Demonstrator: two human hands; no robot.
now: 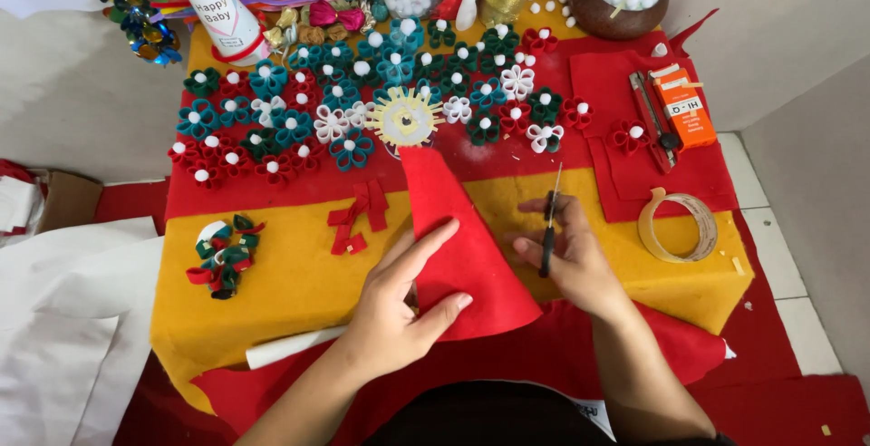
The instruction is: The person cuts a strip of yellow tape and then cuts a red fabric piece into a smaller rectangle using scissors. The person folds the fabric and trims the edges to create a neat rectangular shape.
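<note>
Left hand fingers spread, pressing red felt cone-shaped piece at table centre on yellow felt sheet. Right hand fingers closed round black-handled scissors; handles hidden in palm. Cone's near edge merges with red felt below.

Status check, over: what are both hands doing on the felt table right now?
Left hand pressing the red felt cone piece flat. Right hand gripping black-handled scissors, blades up. Red felt strips lie just left; nothing blocking.
</note>
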